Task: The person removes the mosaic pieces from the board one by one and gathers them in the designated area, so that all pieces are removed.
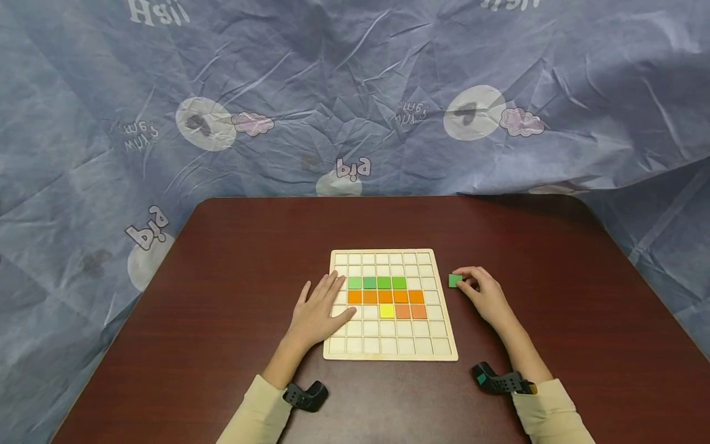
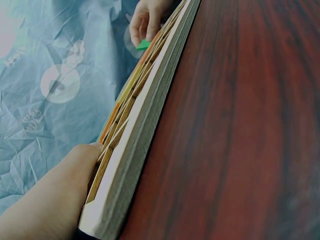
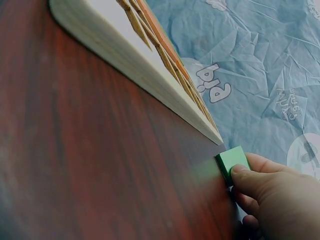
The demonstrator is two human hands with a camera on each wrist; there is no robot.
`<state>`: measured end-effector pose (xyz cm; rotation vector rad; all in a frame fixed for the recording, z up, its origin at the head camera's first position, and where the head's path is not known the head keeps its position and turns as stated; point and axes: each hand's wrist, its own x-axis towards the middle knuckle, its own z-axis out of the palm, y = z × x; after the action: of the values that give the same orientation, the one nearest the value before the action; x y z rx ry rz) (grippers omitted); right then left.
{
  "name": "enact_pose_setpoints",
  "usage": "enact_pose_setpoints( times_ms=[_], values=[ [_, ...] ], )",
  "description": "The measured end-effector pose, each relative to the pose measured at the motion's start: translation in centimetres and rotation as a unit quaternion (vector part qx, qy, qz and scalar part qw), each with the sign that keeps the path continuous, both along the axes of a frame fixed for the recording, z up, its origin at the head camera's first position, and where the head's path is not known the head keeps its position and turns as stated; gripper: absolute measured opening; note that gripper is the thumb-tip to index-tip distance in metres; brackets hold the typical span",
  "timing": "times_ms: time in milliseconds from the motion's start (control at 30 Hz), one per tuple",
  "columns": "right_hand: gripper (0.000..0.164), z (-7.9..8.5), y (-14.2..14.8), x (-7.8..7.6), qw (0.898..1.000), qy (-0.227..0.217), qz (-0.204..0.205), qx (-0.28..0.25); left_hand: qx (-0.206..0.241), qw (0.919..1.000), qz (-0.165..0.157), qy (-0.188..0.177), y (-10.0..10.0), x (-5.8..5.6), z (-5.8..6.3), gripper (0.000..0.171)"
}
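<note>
A wooden grid board (image 1: 370, 348) lies on the table, its cells framed by thin raised strips. Across it run a row of green square tiles (image 1: 384, 283), a row of orange tiles (image 1: 385, 297) below, then a yellow tile (image 1: 386, 311) beside two salmon tiles (image 1: 411, 311). My left hand (image 1: 317, 313) rests spread on the board's left edge, thumb over the grid; in the left wrist view the thumb (image 2: 75, 170) touches the rim. Just off the board's right edge, my right hand (image 1: 488, 297) pinches a green tile (image 3: 233, 161) between thumb and fingers.
The dark red-brown table (image 1: 249, 246) extends around the board on all sides. Behind it hangs a wrinkled blue printed cloth (image 1: 310, 92). Black wrist straps (image 1: 306, 396) with cameras sit on both wrists near the front.
</note>
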<state>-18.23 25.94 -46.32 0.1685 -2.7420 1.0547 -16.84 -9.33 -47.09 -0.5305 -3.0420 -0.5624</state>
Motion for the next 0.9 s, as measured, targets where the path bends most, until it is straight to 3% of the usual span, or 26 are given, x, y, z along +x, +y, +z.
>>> enact_pose_setpoints(
  times_ms=[600, 900],
  values=[
    [0.027, -0.06, 0.1, -0.22, 0.999, -0.012, 0.012, 0.039, 0.015, 0.9997, -0.018, -0.008, -0.28, -0.13, 0.2, 0.075],
    [0.032, -0.39, 0.21, 0.05, 0.999, -0.03, 0.017, 0.034, 0.01, 0.9998, -0.012, -0.012, -0.21, 0.0, 0.0, 0.076]
  ],
)
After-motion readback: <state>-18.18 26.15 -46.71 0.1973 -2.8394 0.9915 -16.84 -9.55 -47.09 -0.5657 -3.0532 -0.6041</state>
